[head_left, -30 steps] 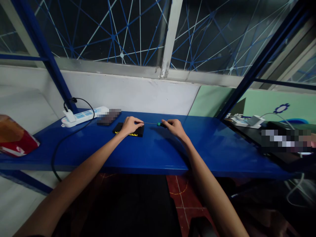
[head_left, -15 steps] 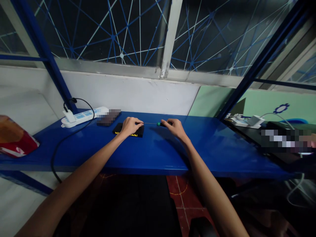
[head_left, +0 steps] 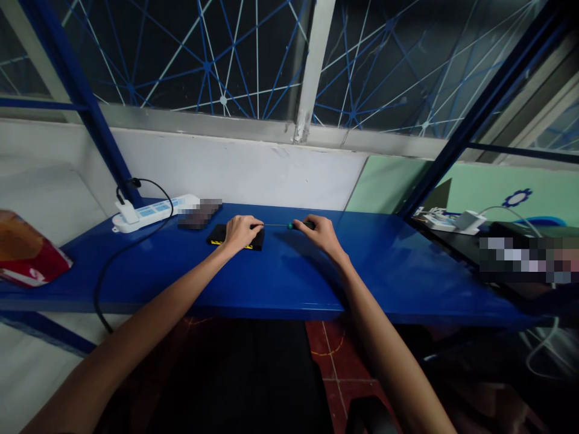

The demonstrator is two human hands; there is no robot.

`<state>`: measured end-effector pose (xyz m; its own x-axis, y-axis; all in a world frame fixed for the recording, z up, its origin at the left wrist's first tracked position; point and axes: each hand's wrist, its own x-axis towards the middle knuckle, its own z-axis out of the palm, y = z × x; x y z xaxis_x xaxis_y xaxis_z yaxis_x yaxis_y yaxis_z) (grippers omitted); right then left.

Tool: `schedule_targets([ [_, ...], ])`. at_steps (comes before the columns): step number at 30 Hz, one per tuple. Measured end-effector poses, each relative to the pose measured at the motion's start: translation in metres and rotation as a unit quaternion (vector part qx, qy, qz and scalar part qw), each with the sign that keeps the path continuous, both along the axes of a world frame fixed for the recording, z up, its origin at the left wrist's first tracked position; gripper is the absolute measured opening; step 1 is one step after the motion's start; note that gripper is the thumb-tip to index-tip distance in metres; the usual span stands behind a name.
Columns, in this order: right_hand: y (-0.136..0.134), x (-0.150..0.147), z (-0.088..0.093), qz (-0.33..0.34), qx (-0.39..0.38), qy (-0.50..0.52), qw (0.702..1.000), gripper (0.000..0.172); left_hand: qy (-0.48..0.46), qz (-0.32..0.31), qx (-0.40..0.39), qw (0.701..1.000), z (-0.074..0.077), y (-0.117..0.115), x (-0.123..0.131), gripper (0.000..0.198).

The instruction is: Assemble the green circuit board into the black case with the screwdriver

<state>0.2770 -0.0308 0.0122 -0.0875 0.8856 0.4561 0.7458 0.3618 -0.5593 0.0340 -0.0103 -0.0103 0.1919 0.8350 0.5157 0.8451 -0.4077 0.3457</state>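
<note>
L hand [head_left: 243, 232] pinches screwdriver [head_left: 277, 225] tip by black box [head_left: 257, 242], prob. steadying it; R hand [head_left: 319, 229] grips handle [head_left: 291, 225], prob. for ctrl.

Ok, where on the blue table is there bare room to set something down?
Bare: blue table between the right forearm and the black surface at right; also between both forearms, nearer than the screwdriver. Crowded: left rear, with power strip, black cable and blurred dark item, and the black box under the left hand.
</note>
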Motion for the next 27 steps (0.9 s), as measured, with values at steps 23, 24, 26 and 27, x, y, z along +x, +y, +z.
schedule_targets([
  [23,0.0,0.013,0.006,0.013,0.017,0.122,0.992,0.038,0.018,-0.25,-0.24,0.938,0.024,0.015,-0.041,0.083],
  [24,-0.001,0.013,0.007,0.02,0.015,0.132,0.991,0.039,-0.016,-0.253,-0.234,0.939,0.026,0.015,-0.041,0.083],
  [26,-0.002,0.014,0.008,0.025,0.012,0.155,0.987,0.04,-0.085,-0.26,-0.218,0.937,0.03,0.014,-0.042,0.082],
  [27,-0.003,0.014,0.009,0.027,0.012,0.164,0.986,0.04,-0.111,-0.263,-0.211,0.935,0.032,0.013,-0.043,0.082],
])
